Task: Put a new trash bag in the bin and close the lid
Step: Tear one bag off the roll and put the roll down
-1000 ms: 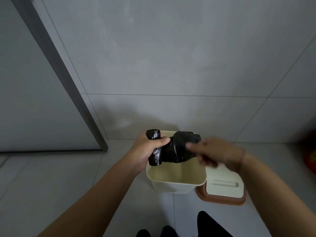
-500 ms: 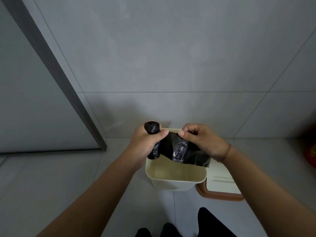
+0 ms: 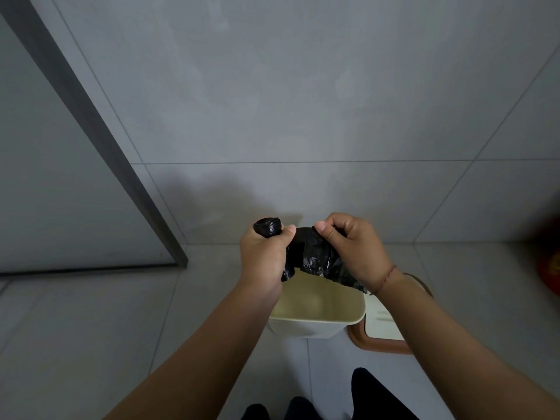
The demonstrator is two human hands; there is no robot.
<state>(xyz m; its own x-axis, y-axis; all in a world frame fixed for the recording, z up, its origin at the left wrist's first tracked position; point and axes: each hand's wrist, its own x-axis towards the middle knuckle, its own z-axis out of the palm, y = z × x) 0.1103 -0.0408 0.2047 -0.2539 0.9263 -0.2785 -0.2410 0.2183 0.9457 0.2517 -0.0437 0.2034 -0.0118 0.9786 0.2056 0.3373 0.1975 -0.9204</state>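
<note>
A roll of black trash bags [image 3: 268, 227] stands upright in my left hand [image 3: 265, 257], which is closed around it. My right hand [image 3: 353, 248] pinches the loose end of a black bag [image 3: 318, 262] pulled off the roll. Both hands are held just above the open cream bin [image 3: 315, 324], which stands on the floor against the wall with nothing visible inside. The bin's lid [image 3: 380, 344], cream with a brown rim, lies flat on the floor to the right of the bin, partly hidden by my right forearm.
Grey tiled wall rises right behind the bin. A dark metal door frame [image 3: 145, 207] meets the floor at the left. A blurred red object [image 3: 550, 268] sits at the right edge. My dark-clad legs [image 3: 372, 398] show at the bottom.
My right hand came in from the right and took hold of the bag's loose end. Both hands then rose slightly, stretching the bag from the roll.
</note>
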